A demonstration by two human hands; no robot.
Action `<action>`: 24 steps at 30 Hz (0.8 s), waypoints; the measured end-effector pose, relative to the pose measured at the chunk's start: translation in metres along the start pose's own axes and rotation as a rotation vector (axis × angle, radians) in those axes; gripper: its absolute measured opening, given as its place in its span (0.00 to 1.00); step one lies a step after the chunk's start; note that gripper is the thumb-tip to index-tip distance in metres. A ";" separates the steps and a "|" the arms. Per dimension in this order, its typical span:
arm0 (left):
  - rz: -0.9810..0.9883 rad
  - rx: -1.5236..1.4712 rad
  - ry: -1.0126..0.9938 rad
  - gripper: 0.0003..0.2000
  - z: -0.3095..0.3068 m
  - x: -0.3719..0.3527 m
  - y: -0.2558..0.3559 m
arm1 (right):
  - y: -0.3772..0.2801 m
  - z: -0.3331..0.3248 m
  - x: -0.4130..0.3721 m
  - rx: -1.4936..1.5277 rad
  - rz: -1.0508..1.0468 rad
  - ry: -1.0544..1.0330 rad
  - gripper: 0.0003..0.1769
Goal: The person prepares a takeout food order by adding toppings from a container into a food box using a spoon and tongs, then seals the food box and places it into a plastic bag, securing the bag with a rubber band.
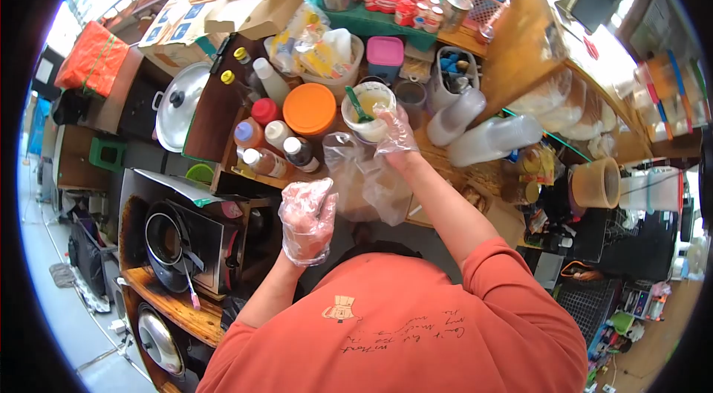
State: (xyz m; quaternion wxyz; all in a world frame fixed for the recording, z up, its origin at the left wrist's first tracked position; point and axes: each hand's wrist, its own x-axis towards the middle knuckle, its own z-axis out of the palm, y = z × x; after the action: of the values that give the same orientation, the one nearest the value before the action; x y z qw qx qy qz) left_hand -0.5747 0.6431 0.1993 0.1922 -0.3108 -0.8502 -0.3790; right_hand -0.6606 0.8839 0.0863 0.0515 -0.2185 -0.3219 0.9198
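Observation:
Both hands wear clear plastic gloves. My right hand [396, 131] reaches forward and grips the right side of a white tub [355, 112]. A green spoon [356, 105] leans inside that tub, in something pale yellow. My left hand [307, 218] is raised in front of my body with its fingers curled in; whether anything is inside them is hidden. Between the hands a clear plastic bag [364, 177] lies at the table's front edge. Nearest to my left hand on the table are a dark sauce bottle [301, 154] and a bottle with a white cap [265, 163].
An orange-lidded tub [309, 108] and several bottles stand left of the white tub. Behind are a pink-lidded container [385, 55] and red cans [394, 3]. Stacked clear cups [494, 139] lie to the right. A stove with a pan [167, 237] is at left.

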 end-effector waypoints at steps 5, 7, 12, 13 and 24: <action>-0.043 -0.012 -0.027 0.14 -0.011 -0.009 -0.018 | 0.018 0.000 0.017 -0.136 0.033 0.087 0.54; -0.041 -0.011 -0.024 0.14 -0.013 -0.008 -0.025 | 0.023 -0.007 0.019 -0.108 0.056 0.092 0.51; -0.010 -0.008 -0.068 0.12 -0.015 0.004 -0.039 | 0.031 -0.030 0.036 0.035 0.255 0.117 0.26; -0.010 -0.009 -0.068 0.12 -0.015 0.007 -0.041 | 0.032 -0.028 0.034 0.011 0.246 0.111 0.24; 0.059 -0.059 -0.180 0.12 -0.001 0.014 -0.046 | 0.039 -0.050 0.060 -0.049 0.345 0.138 0.17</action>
State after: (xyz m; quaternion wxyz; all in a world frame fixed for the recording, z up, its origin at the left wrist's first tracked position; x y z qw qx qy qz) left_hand -0.6158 0.6240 0.1841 0.1171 -0.3742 -0.8428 -0.3687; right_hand -0.6912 0.8958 0.0046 -0.0905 -0.3343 -0.2978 0.8896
